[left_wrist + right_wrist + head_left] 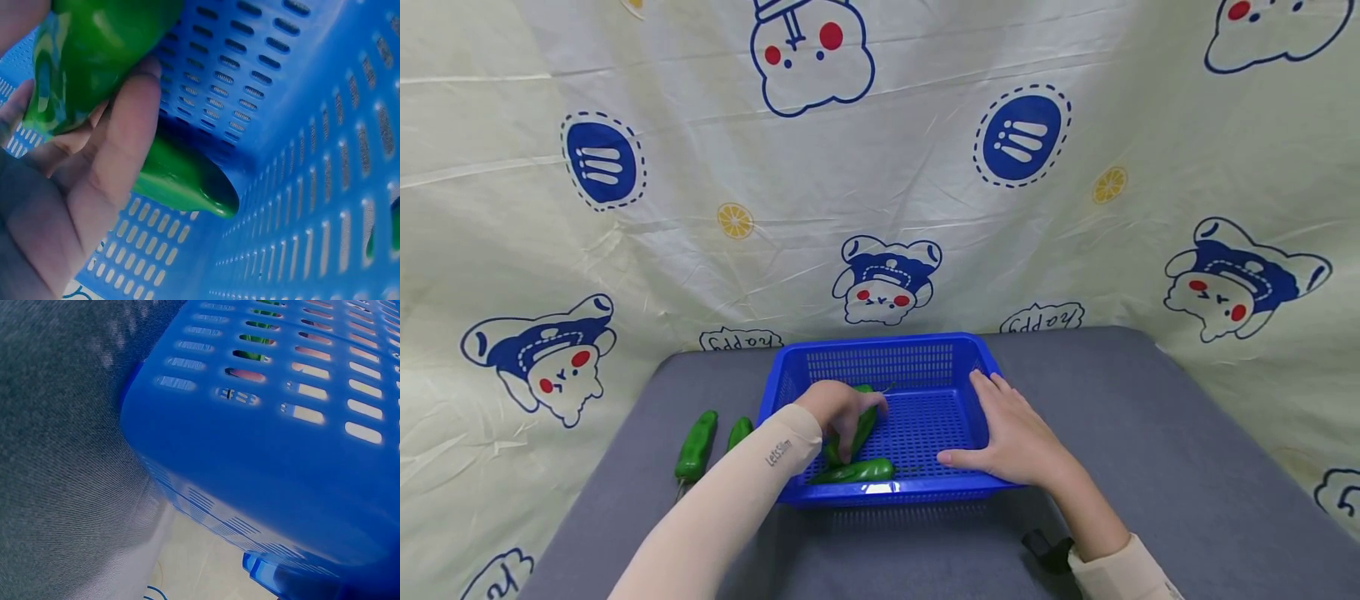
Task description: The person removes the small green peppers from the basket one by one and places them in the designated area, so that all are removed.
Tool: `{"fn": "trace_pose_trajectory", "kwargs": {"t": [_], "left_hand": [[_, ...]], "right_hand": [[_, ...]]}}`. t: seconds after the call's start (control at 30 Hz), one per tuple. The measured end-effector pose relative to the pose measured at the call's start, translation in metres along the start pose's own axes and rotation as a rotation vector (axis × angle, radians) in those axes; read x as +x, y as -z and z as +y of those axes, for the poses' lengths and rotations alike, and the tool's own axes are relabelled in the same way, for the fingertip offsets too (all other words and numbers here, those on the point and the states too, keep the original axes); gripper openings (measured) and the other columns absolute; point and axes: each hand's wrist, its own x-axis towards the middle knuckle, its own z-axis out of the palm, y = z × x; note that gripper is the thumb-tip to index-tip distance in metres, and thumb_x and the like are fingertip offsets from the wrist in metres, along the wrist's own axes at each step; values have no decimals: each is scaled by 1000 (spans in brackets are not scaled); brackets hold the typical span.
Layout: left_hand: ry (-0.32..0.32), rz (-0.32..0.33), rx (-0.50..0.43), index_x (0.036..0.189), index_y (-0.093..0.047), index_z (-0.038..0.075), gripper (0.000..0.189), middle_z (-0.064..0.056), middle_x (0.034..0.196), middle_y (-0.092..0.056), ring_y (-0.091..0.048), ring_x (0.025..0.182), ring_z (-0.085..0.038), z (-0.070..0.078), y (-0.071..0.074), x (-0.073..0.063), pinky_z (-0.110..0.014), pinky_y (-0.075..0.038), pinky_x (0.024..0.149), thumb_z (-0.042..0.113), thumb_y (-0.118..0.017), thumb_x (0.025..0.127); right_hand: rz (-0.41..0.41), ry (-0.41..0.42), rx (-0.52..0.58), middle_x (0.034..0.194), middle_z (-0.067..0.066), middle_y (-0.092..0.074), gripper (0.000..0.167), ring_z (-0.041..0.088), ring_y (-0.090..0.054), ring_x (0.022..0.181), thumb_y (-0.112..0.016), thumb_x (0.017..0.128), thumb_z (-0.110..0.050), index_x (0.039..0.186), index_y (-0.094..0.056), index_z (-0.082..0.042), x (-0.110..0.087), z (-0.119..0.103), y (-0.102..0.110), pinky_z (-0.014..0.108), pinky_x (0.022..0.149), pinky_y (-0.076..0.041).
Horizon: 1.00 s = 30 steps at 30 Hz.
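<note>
A blue slotted plastic basket (925,492) stands on the grey table. Inside it, my left hand (842,408) grips a green pepper (867,423), fingers curled about it; the left wrist view shows this pepper (109,37) up close. Below that hand, a second green pepper (861,472) lies along the basket's near wall, its tip (187,178) pointing past my fingers in the left wrist view. My right hand (1018,433) rests on the basket's right rim, fingers extended and thumb spread over the inside. The right wrist view has only the basket's outer wall (250,444), with that hand out of sight.
Left of the basket, a green pepper (697,446) with its stem towards me lies on the grey tabletop (1150,433). Another pepper (741,432) beside it is partly hidden by my left sleeve (737,492). A printed sheet (925,192) hangs behind the table.
</note>
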Motion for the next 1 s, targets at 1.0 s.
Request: {"fn": "trace_pose_trajectory", "kwargs": {"t": [1.0], "left_hand": [[-511,300,-455,153,-14,39,113,-9,139,-35,-56,107,-28,-32,20,-40,-37,-53,86,10,-87,71]], "right_hand": [[-3,-25,-9,163,22,-22,130,47,-17,149,-65,67,-85,157,-19,-2,0,-1,-2,71,113,-22]]}}
